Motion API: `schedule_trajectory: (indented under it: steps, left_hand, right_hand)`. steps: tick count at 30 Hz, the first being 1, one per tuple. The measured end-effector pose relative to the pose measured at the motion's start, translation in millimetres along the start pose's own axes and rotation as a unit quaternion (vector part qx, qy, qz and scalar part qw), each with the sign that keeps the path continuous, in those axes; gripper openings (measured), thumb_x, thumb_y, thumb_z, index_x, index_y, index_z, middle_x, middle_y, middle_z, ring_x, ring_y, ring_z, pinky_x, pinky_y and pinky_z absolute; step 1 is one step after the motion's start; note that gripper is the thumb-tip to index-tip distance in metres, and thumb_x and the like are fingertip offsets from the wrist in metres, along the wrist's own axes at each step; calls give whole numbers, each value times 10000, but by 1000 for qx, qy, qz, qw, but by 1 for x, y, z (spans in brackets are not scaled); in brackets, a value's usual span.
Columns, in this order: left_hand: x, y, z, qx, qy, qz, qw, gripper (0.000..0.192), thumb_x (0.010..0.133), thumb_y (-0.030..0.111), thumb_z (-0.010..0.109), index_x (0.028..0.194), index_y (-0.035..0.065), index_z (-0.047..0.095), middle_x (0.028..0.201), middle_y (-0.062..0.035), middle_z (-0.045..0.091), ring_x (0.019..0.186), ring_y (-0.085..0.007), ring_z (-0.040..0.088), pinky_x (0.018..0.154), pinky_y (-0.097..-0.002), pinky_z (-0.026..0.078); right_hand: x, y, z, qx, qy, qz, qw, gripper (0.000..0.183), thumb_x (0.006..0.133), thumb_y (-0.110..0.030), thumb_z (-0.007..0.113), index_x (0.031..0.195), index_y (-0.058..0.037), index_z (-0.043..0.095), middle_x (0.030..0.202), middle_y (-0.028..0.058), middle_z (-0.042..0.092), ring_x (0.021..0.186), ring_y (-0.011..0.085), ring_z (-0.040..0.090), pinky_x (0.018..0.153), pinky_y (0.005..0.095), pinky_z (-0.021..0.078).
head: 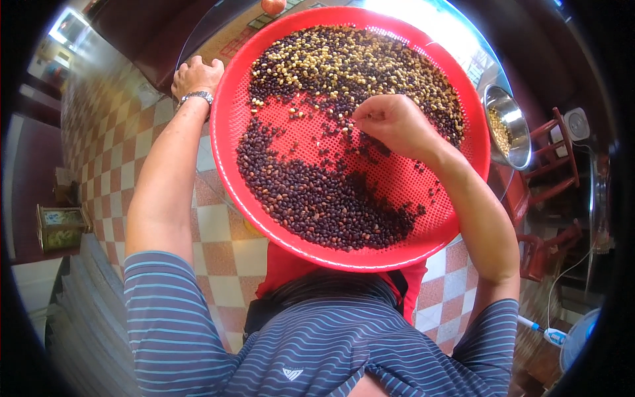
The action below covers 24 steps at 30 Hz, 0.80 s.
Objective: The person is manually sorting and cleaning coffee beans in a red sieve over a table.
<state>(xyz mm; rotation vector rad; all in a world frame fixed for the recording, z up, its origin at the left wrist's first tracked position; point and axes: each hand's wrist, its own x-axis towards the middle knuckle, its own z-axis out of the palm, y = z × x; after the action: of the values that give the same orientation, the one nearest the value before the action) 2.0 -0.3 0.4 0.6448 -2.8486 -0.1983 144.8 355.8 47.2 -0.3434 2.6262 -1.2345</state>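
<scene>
A round red perforated plastic tray (pixel 225 149) lies before me, tilted towards my body. A mix of pale yellow and dark beans (pixel 317 59) covers its far part, while mostly dark beans (pixel 317 208) are heaped in the near part. Between them is a thinly strewn strip with the mesh showing. My right hand (pixel 397 124) is over this strip, thumb and forefinger brought together beside a few pale beans (pixel 350 125); whether a bean is between the fingertips is hidden. My left hand (pixel 198 77), below which sits a metal-band watch (pixel 196 97), rests at the table's edge left of the tray.
A steel bowl (pixel 521 134) of pale beans stands right of the tray on the glass-topped table (pixel 211 42). A reddish round fruit (pixel 273 6) lies beyond the tray. Red wooden chairs (pixel 550 149) and a white cable (pixel 565 270) are at right, above a checkered tile floor (pixel 218 258).
</scene>
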Motion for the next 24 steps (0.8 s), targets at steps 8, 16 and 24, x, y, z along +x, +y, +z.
schedule_trajectory:
  steps: [8,16,24]
  left_hand:
    - [1,0,1,-1,0,6,1000,634,909,512,447,1425,157,542,1492,-150,484,1420,-309,396,1174,-487,284]
    - [2,-2,1,0,-1,5,1000,659,889,542,479,1422,160,546,1487,-147,495,1409,-314,414,1163,-492,309]
    - [-1,4,-4,0,-14,1,1000,616,908,510,448,1395,150,561,1481,-155,490,1412,-308,403,1165,-490,298]
  right_hand:
    - [-2,-7,6,-145,-20,-14,989,175,862,-143,690,1021,-123,760,982,151,743,909,322,723,835,417,562]
    - [3,-4,7,-113,-37,-17,993,178,912,-184,661,1020,-63,735,968,150,736,899,277,710,839,401,556]
    - [-3,8,-27,563,-121,47,816,149,979,-183,608,1004,-41,644,747,-20,569,562,-8,454,403,129,297]
